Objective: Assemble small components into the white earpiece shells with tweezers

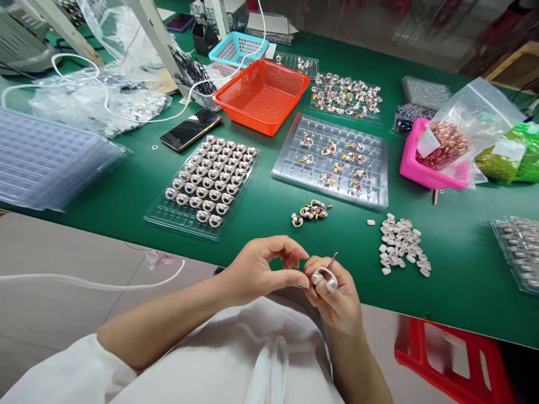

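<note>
My right hand (337,294) is closed on a white C-shaped clip-on earphone (326,276), held above the table's front edge. A thin brownish strip (332,260) sticks up behind it; what it belongs to is hidden. My left hand (269,264) reaches in from the left, thumb and index finger apart, their tips close against the right fingers and the earphone. Beyond the hands lies a small pile of earphone parts with yellow and dark red bits (311,211). Loose white caps (402,244) are heaped to the right.
Left stands a clear tray of white earphone shells (177,216); ahead, a stack of clear trays (290,157) with wired parts. Behind are a phone (189,130), an orange basket (269,92) and a blue basket (223,51). A pink basket (429,171) with bagged parts sits right.
</note>
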Demonstrator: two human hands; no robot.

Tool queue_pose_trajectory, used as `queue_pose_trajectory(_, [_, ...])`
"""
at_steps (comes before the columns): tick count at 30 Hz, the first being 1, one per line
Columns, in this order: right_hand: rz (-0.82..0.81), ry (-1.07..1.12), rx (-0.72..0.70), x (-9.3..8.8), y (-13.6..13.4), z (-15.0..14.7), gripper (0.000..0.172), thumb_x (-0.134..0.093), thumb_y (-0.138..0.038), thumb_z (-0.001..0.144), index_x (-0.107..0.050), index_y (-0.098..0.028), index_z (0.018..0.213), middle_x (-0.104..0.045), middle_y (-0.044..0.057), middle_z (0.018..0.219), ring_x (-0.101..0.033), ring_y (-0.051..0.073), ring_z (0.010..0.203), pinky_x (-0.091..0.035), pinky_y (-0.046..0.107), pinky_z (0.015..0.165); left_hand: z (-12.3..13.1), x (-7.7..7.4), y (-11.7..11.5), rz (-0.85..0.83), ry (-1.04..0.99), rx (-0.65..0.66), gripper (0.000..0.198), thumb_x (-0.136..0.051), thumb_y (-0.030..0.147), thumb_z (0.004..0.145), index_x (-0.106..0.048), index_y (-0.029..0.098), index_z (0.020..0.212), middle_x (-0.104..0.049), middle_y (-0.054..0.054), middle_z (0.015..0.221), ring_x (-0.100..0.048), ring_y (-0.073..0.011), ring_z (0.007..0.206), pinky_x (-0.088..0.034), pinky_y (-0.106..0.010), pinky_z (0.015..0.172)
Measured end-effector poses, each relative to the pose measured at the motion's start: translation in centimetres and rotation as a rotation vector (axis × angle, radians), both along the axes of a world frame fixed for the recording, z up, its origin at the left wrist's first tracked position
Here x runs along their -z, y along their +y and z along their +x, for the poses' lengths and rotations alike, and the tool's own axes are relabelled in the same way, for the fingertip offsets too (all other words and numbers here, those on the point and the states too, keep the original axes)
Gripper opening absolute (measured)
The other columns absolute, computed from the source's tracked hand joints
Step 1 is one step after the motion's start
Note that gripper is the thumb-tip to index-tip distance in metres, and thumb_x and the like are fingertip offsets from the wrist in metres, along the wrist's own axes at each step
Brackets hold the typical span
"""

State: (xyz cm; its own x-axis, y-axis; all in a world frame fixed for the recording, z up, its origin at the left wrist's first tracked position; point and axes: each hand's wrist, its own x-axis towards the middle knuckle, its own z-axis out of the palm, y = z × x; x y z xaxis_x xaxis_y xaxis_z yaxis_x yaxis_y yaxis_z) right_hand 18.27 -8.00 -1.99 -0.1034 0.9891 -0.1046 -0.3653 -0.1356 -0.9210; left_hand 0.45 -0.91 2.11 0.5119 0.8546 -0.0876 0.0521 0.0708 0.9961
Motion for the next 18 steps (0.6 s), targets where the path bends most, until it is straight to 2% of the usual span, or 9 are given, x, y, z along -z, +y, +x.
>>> queue_pose_trajectory(3, [-0.053,0.134,0.066,0.4,0.0,-0.8,0.040,-0.069,-0.061,0.082,-0.061,-0.022,0.086,-0.052,0.000,0.072,-0.034,0.008,0.045,-0.025,0.023,0.037,0.4,0.8,-0.5,0.228,-0.067,-0.010,0.041,-0.092,0.029,0.070,-0.078,0.019,0.107,-0.075,-0.009,0.099,-0.069,-0.0202,0.088,-0.059,-0.032,0.082])
queue_pose_trajectory(6, [-0.072,0.171,0.134,0.7,0.0,-1.5,0.037,-0.064,-0.059,0.085,-0.057,-0.023,0.082,-0.045,-0.002,0.065,-0.032,0.010,0.047,-0.023,0.023,0.037,0.8,1.2,-0.8,0.343,-0.064,0.016,0.045,-0.090,0.030,0.073,-0.077,0.023,0.115,-0.075,-0.012,0.113,-0.071,-0.0244,0.102,-0.059,-0.037,0.092])
queue_pose_trajectory(12, [-0.065,0.285,0.189,0.4,-0.2,-2.2,0.029,-0.058,-0.050,0.090,-0.052,-0.023,0.079,-0.032,-0.007,0.064,-0.014,0.006,0.043,-0.013,0.022,0.037,1.0,1.5,-0.9,0.367,-0.078,0.024,0.043,-0.088,0.027,0.075,-0.076,0.022,0.117,-0.078,-0.012,0.110,-0.073,-0.0236,0.102,-0.059,-0.035,0.093])
queue_pose_trajectory(18, [-0.086,0.327,0.222,0.2,0.1,-2.9,0.027,-0.060,-0.045,0.090,-0.052,-0.023,0.076,-0.026,-0.008,0.060,-0.014,0.006,0.042,-0.015,0.021,0.037,0.7,1.9,-1.0,0.304,-0.094,0.004,0.039,-0.088,0.026,0.076,-0.077,0.020,0.113,-0.079,-0.011,0.107,-0.073,-0.0239,0.100,-0.058,-0.035,0.093])
